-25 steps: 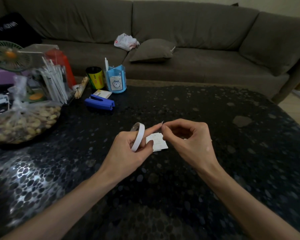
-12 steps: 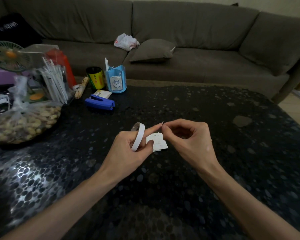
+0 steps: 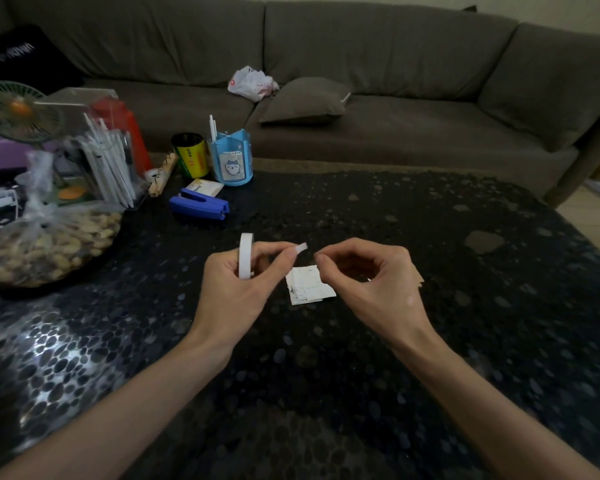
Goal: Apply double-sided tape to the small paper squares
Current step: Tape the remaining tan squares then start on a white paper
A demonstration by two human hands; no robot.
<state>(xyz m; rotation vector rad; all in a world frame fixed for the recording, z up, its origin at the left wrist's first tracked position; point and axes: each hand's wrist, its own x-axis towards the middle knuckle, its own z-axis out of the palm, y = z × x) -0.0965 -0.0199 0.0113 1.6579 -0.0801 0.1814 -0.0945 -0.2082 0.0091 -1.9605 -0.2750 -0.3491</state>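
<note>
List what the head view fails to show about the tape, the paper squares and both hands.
Paper squares: stack count unclear, sheets overlap; print too small; right hand covers the upper right corner.
Right hand's fingers: whether they pinch anything, too small to tell.
Tape roll: lower part hidden inside the left hand.
Brown thing behind the right hand: mostly hidden by it.

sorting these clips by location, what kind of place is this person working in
Most likely a home living room: a long sofa with a loose cushion runs behind a low dark pebble-patterned table, which holds household clutter such as a bag of nuts and a blue pen holder.
</note>
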